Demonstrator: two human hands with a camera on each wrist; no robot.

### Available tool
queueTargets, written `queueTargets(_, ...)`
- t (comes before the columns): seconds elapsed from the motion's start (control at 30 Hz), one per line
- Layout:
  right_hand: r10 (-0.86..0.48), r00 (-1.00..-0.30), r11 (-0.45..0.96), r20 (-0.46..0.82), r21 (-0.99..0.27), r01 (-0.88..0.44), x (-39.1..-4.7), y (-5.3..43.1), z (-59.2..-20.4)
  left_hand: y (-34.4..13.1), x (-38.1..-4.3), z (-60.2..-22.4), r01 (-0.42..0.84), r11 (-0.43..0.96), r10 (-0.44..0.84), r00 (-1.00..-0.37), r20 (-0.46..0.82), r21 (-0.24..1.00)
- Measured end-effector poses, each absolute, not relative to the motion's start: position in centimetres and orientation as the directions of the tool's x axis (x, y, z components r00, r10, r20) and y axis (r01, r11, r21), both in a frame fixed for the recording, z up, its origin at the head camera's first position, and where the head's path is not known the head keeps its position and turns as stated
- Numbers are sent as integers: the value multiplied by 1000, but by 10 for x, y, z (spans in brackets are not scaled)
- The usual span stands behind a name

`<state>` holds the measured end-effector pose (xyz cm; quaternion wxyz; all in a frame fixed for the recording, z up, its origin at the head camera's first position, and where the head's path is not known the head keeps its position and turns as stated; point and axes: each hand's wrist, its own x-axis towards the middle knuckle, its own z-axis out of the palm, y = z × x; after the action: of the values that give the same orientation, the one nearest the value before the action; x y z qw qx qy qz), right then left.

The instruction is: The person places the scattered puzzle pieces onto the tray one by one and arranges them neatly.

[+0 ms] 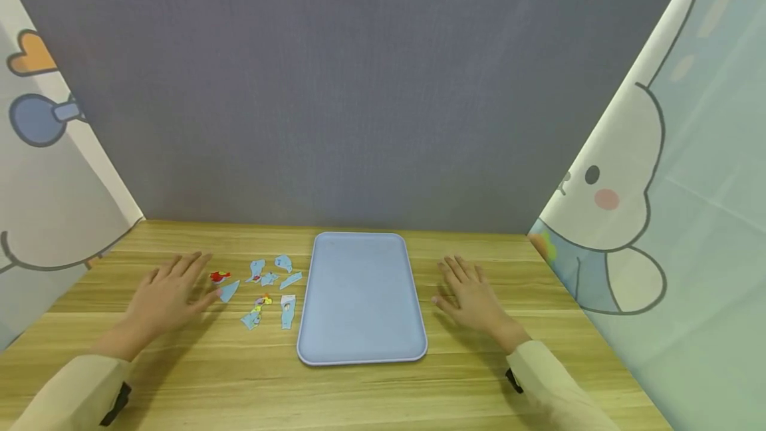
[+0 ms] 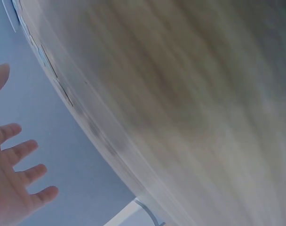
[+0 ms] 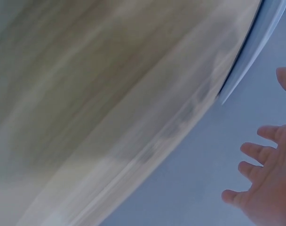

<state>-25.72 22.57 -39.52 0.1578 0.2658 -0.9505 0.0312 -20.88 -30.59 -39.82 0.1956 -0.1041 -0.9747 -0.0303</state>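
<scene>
Several irregular flat pieces, mostly light blue with printed bits, lie on the wooden table left of the tray; one is a plain blue piece [image 1: 229,291], another a red piece [image 1: 219,277]. My left hand [image 1: 163,299] is nearest these two, palm down with fingers spread, holding nothing. A pale blue rectangular tray [image 1: 362,298] lies flat in the middle, its bare bottom showing. To the right of it is my right hand [image 1: 475,301], fingers extended and nothing in its grasp. Both wrist views show the hands with spread fingers; the right wrist view also catches the tray's edge [image 3: 256,47].
Farther right in the group are a tall piece with a white top [image 1: 288,311] and a yellow-and-blue piece [image 1: 256,312]. A grey panel [image 1: 347,98] rises behind the wooden table [image 1: 359,398]. Cartoon-printed cloth [image 1: 706,218] hangs at both sides.
</scene>
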Motion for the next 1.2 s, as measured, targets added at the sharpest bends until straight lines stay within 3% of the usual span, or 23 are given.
queueTargets(0.83,-611,-754,773,241,-20,-634,-248,204,-403,-289,-207,-401,292,956,273,-926,259,37)
queueTargets(1.2,-647,-731,746,217,-15,-666,-244,196,-406,-286,-209,-406,322,946,303,-918,257,36)
